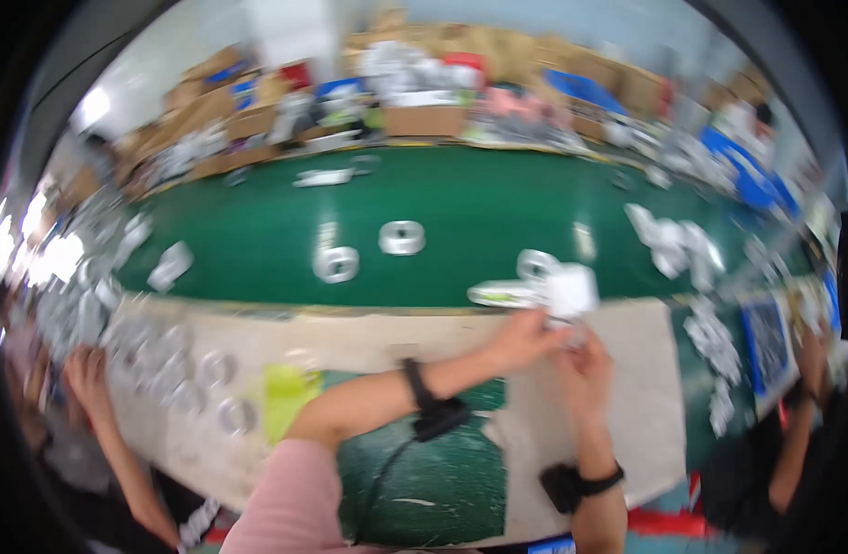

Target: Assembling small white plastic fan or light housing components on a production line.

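Both hands meet at the near edge of the green belt, right of the middle. My left hand (525, 340) reaches across from the left, fingers closed at the lower edge of a white square piece (571, 288). From below, my right hand (585, 365) pinches at the same spot, just under the piece. Motion blurs the fingertips, so the exact grip is hard to make out. Beside the piece lies a long white item (502, 294) with a yellow-green mark. A white ring-shaped coil (537, 264) sits right behind it on the belt.
Two white coils (337, 265) (402, 237) lie on the green belt (470, 198). Several clear round pieces (236, 415) and a yellow-green sheet (289, 399) are on the beige mat (627, 406). Co-workers' hands (90, 380) (814, 355) work at both sides. Boxes (424, 121) line the far side.
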`<move>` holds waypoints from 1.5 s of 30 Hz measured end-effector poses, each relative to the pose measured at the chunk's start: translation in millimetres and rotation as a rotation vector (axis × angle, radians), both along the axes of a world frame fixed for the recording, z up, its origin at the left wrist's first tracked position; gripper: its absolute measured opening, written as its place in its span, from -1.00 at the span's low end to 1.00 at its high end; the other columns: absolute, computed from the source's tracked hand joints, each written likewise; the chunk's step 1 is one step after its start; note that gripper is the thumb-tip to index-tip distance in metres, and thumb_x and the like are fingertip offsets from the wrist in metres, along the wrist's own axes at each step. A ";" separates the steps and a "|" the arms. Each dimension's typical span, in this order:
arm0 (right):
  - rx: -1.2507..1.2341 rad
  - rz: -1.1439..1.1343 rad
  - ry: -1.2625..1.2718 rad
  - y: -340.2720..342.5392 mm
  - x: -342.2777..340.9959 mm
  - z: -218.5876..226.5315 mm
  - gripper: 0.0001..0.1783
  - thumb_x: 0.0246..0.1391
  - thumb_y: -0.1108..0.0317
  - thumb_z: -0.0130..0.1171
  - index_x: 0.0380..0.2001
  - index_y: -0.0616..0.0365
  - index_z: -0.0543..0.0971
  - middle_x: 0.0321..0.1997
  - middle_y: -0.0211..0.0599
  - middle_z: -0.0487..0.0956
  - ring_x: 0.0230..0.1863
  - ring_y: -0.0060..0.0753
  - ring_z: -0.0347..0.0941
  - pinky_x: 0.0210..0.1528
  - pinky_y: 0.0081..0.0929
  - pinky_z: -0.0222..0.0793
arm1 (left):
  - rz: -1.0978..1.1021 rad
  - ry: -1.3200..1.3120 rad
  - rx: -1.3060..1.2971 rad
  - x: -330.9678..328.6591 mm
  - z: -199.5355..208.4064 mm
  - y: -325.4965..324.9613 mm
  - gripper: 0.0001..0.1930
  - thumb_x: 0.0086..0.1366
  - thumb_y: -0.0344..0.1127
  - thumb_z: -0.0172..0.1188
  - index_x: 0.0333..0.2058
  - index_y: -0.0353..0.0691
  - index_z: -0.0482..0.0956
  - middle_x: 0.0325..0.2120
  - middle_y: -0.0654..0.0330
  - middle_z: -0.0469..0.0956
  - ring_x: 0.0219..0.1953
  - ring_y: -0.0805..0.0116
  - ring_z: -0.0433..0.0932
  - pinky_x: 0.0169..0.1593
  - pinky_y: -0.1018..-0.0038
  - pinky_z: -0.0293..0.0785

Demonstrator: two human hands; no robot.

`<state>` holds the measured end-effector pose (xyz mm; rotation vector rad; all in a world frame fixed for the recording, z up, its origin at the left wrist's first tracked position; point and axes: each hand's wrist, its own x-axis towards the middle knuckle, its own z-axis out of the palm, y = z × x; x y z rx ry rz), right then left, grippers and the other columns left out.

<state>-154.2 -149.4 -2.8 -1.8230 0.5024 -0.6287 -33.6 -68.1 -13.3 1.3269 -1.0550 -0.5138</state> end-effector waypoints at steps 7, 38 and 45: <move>-0.306 -0.252 0.108 -16.7 -31.9 -6.7 -0.34 -0.14 0.52 0.16 0.10 0.28 0.24 -0.13 -0.11 0.46 -0.16 -0.37 0.42 -0.14 -0.50 0.35 | 0.122 0.136 -0.117 -50.8 -4.8 -37.8 -0.75 0.14 -0.29 0.11 -0.32 -0.39 0.41 -0.50 0.05 0.52 -0.44 0.28 0.56 -0.36 0.43 0.48; -1.276 -0.289 -0.155 -19.5 -6.8 7.1 -0.69 -0.06 0.22 0.22 -0.50 0.24 0.39 -0.56 -0.06 0.36 -0.57 0.01 0.31 -0.55 -0.19 0.25 | 0.317 0.143 -0.266 -62.0 -16.4 -49.5 -0.71 0.09 -0.31 0.07 -0.27 -0.38 0.31 -0.35 -0.16 0.41 -0.25 -0.14 0.37 -0.17 0.17 0.30; -1.332 -0.288 -0.176 -28.0 -8.6 4.6 -0.69 -0.03 0.20 0.20 -0.54 0.20 0.37 -0.61 -0.13 0.35 -0.61 -0.06 0.30 -0.58 -0.23 0.25 | 0.370 0.132 -0.268 -64.8 -13.5 -51.0 -0.72 0.10 -0.30 0.08 -0.28 -0.38 0.32 -0.39 -0.14 0.40 -0.32 -0.12 0.37 -0.25 0.19 0.31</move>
